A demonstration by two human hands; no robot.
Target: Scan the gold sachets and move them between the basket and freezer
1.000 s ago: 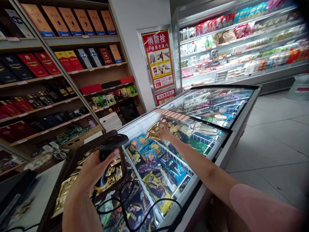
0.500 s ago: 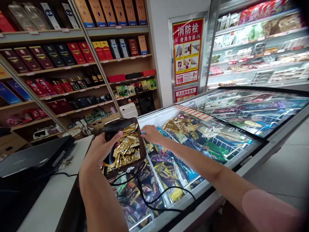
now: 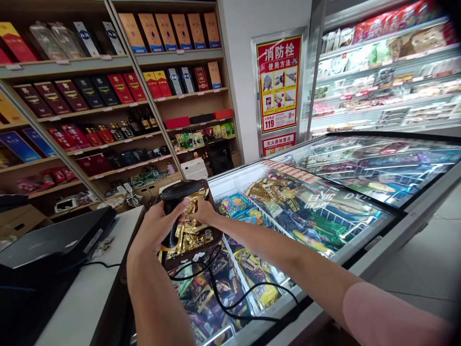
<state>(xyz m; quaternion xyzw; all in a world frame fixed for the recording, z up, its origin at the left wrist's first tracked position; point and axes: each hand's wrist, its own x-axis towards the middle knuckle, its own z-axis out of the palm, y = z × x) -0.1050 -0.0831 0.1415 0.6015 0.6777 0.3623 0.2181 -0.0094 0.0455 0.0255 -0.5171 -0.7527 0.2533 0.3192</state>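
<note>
My left hand [image 3: 156,223] is closed round a black handheld barcode scanner [image 3: 183,190], whose head lies over the far end of a brown basket [image 3: 218,235]. Small shiny gold packets [image 3: 189,240] fill this basket, which rests on the glass lid of a chest freezer. My right hand [image 3: 204,212] reaches in from the right over the basket. Its fingers are bent together at the gold packets, and the fingertips are partly hidden. A black cable [image 3: 212,278] loops across the glass in front of the basket.
Ice-cream packs lie in wire baskets [image 3: 268,214] under the freezer glass [image 3: 360,163]. At left is a counter [image 3: 90,283] with a flat black device [image 3: 61,235]. Shelves of boxed goods [image 3: 93,91] stand behind, and a lit display fridge [image 3: 382,81] is at right.
My right hand has moved left from the basket's right edge onto the gold packets. My left hand still holds the scanner. The view has shifted slightly.
</note>
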